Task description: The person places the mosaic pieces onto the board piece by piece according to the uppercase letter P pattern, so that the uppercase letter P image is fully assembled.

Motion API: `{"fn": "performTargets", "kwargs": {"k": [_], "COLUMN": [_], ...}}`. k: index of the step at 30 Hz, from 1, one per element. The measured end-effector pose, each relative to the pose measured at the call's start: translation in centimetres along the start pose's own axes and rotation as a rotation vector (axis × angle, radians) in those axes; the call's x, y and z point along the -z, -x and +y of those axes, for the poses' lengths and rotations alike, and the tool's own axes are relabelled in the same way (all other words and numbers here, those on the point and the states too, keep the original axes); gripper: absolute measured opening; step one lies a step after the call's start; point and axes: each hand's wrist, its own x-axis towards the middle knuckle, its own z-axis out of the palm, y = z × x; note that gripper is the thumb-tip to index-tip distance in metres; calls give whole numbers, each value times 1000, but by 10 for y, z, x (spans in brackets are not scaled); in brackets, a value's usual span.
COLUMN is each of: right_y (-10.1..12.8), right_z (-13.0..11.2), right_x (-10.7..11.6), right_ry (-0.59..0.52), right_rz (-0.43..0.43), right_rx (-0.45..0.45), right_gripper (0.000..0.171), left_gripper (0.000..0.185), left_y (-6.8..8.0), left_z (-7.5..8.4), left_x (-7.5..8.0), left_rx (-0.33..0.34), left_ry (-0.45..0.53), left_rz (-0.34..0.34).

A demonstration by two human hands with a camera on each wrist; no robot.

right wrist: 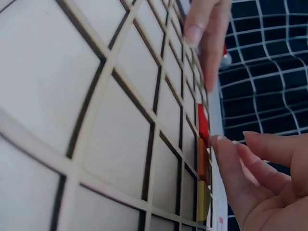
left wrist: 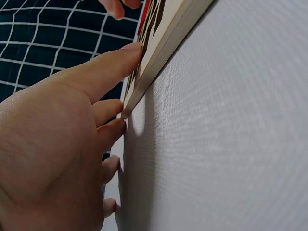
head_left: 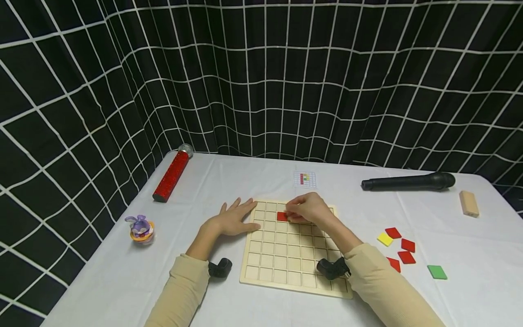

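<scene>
A wooden grid board [head_left: 273, 262] lies on the white table. My left hand [head_left: 230, 221] rests at its upper left edge, fingers spread, with the thumb on the frame. Over the board's upper rows is my right hand [head_left: 312, 209], fingers bent, tips beside a red square tile [head_left: 282, 216]. In the right wrist view the red tile [right wrist: 202, 122], an orange tile [right wrist: 203, 159] and a yellow tile [right wrist: 203, 200] sit in a row. The right hand's thumb and finger tips lie close to the red and orange ones, with no tile visible between them.
Loose red tiles [head_left: 406, 257], a yellow tile [head_left: 385, 239] and a green tile [head_left: 437, 272] lie right of the board. Behind it is a pattern card [head_left: 304, 180]. Around stand a red microphone [head_left: 173, 177], black microphone [head_left: 408, 182], wooden block [head_left: 468, 203] and purple figurine [head_left: 140, 228].
</scene>
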Motion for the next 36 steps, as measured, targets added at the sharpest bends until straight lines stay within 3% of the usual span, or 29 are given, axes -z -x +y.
{"fn": "performTargets", "kwargs": {"k": [13,20,31,36], "right_y": [9,16,28,40], "right_z": [10,22,36,43], "right_x": [32,47,71,83], "right_ry": [-93,-132,-295,-237], "right_rz": [-129,-146,-202,-230], "right_rx": [156,148,128,146], "right_gripper": [38,42,53,54], "left_gripper": [76,75,76,76], "left_y": [1,1,0,1], "left_z": [1,2,-2,-1], "left_x": [1,0,0,0], "left_rx": [-2,-3,-8,-14], "left_ry": [-6,-3,3,7], "left_rz": [1,-3,-6,-6]}}
